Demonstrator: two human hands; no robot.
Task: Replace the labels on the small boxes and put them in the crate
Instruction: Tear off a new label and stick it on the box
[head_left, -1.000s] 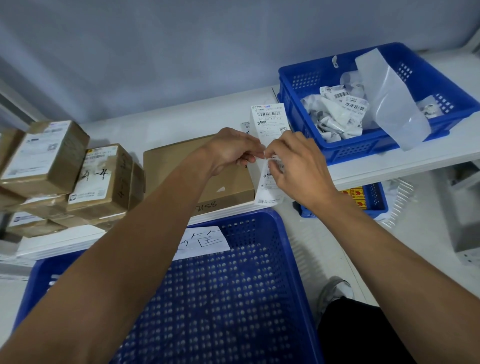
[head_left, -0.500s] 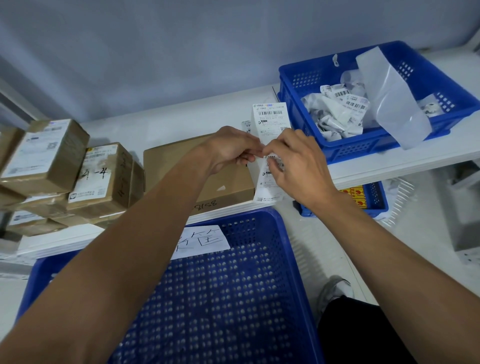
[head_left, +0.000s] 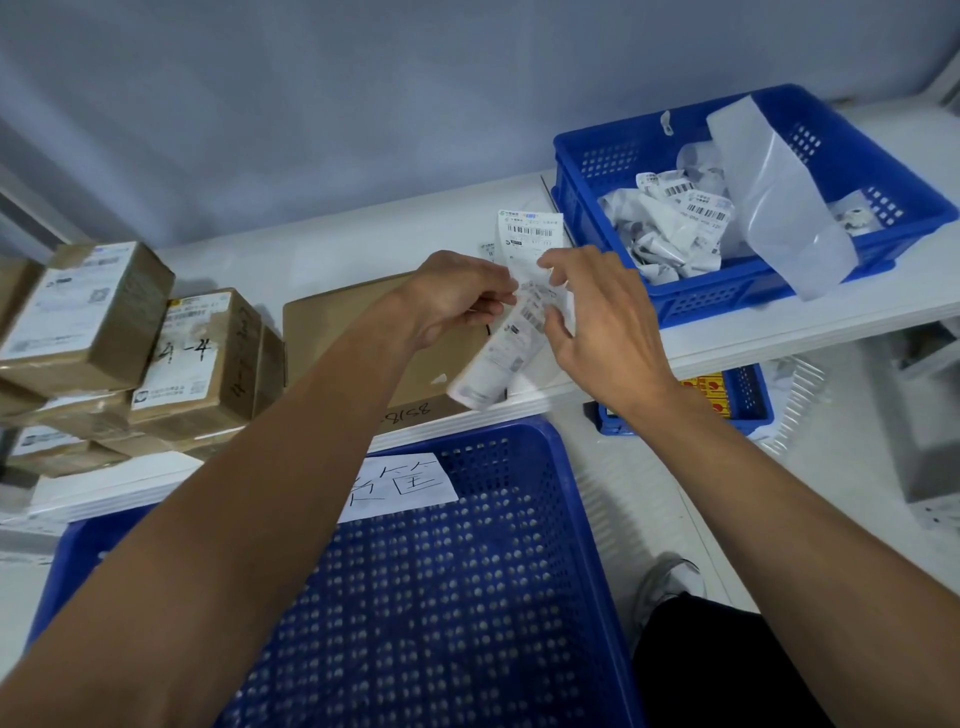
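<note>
A flat brown box (head_left: 358, 332) lies on the white table (head_left: 322, 260) under my left hand (head_left: 457, 296). That hand pinches a white printed label strip (head_left: 498, 358), which hangs down to the right with its lower end curled and blurred. My right hand (head_left: 597, 322) hovers just right of the strip with its fingers spread; whether it touches the paper is unclear. Another printed label (head_left: 530, 231) lies on the table behind both hands. Several small taped boxes (head_left: 202, 358) with old labels are stacked at the left. The large blue crate (head_left: 519, 447) stands in front of me.
A paper note (head_left: 400, 483) hangs inside the large crate's far wall. A second blue crate (head_left: 587, 156) at the back right holds crumpled labels and a long backing sheet (head_left: 779, 202). A small blue bin (head_left: 748, 400) sits below the table; my shoe (head_left: 670, 577) is on the floor.
The label strip, held upright between both hands before, now swings down to the right from my left hand. My right hand's fingers have spread apart.
</note>
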